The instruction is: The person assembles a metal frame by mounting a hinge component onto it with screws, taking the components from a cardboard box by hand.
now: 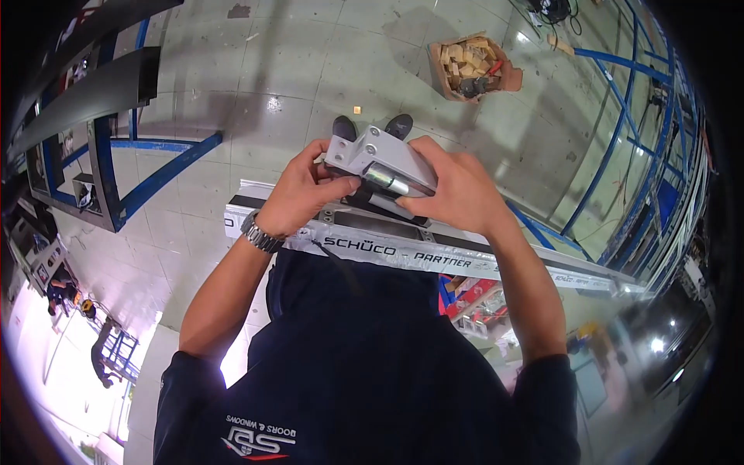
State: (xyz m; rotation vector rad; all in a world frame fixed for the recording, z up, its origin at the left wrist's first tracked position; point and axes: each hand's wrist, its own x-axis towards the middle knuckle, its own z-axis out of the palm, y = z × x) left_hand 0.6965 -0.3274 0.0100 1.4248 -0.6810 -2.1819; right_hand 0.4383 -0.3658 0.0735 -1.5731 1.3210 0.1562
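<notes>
A silver metal hinge [403, 159] with screw holes and a shiny cylinder along its side is held up in front of my body. My left hand [306, 190], with a metal watch [262, 232] at the wrist, is closed on its left end, thumb near the cylinder. My right hand [453, 182] grips the other end between thumb and fingers. Right below the hinge lies a long aluminium profile [372, 246], covered with printed protective tape. A dark slot shows in its upper face. My hands partly hide the hinge's ends.
A cardboard box [511, 77] of wooden blocks, with a red-handled tool, stands on the tiled floor [294, 62]. Blue metal racks [167, 174] are on the left, one with dark frames, and another blue rack [612, 139] is on the right. Another person [66, 291] is far left.
</notes>
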